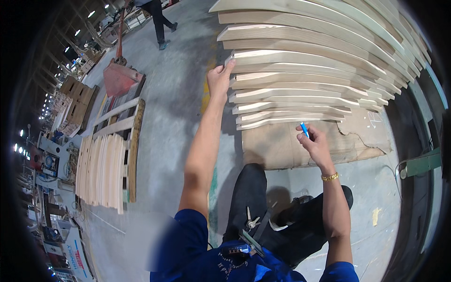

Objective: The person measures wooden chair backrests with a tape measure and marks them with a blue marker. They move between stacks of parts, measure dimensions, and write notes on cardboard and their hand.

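Note:
A tall stack of pale, curved wooden slats (300, 58) fills the upper right, their left ends roughly in line. My left hand (220, 81) is at the left end of one of these slats, fingers curled and the thumb side against the wood; part of its grip is hidden. In my right hand (315, 144) is a blue pen (304, 129), pinched between thumb and fingers with its tip pointing up toward the lowest slats. The right hand is apart from the wood, over a cardboard sheet (282, 152) under the stack.
At the left, more wooden slats (101, 164) lie on a wooden pallet (134, 155), beside a red pallet jack (120, 80). Another person (159, 21) walks at the top. A green metal part (423, 163) juts in at the right. Machinery lines the far left.

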Demonstrator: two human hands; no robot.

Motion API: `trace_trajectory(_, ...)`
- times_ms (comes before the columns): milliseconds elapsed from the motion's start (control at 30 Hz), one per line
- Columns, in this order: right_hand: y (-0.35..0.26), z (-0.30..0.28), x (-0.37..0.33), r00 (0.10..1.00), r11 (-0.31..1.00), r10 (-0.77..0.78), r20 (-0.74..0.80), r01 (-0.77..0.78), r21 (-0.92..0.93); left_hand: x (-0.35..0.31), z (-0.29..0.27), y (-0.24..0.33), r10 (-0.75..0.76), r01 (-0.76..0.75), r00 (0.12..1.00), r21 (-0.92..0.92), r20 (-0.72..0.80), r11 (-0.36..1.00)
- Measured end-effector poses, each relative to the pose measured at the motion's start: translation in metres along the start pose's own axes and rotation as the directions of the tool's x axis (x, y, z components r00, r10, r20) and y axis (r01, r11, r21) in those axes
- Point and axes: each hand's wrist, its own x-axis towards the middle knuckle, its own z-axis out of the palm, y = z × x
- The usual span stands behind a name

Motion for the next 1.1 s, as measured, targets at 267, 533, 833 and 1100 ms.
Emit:
trace_trajectory(267,0.0,0.001,0.001,1.0,0.999,-0.002,0.003,0.002,-0.049,0.021,-0.023,0.036,0.389,-0.41,0.912,0.275,0.128,0.87)
trace_trajectory(533,0.008,0.009,0.009,0.999,0.997,-0.027,0.047,0.031,-0.074,0.012,-0.007,0.083,0.006,-0.007,0.985,0.005,0.175,1.0)
trace_trajectory(833,0.004,0.012,0.006,0.996,0.993,-0.066,0.062,0.072,-0.09,0.04,-0.013,0.104,0.538,-0.54,0.841,0.127,0.055,0.832)
trace_trajectory(1100,-0.003,0.013,0.008,0.996,0.995,-0.061,0.073,0.067,-0.08,0.044,-0.015,0.14,0.096,-0.047,0.976,-0.24,0.197,0.97)
